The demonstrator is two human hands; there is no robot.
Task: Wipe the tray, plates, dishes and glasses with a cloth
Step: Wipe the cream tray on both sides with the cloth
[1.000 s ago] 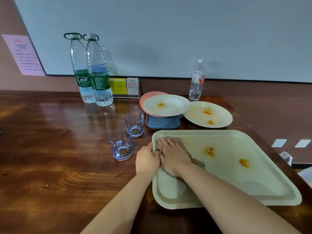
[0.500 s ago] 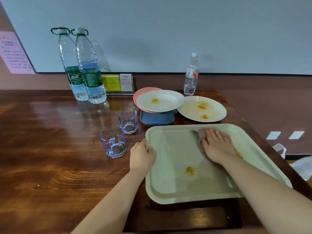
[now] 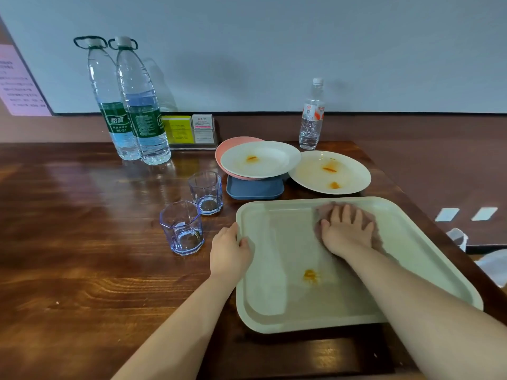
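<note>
Since a sec ago my right hand (image 3: 346, 231) slid the pink cloth (image 3: 323, 211) from the tray's (image 3: 277, 311) left side to its far edge, fingers flat, pressing it. Left hand (image 3: 229, 252) grips tray's left rim, thumb over the lip. Orange smear (image 3: 310, 276) mid-tray, toward the near edge.

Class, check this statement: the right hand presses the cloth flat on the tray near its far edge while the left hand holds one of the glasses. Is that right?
Not quite. In the head view the left hand grips the tray's left rim, not a glass; both glasses stand untouched on the table to its left. The rest holds: the right hand presses the cloth flat near the tray's far edge.
</note>
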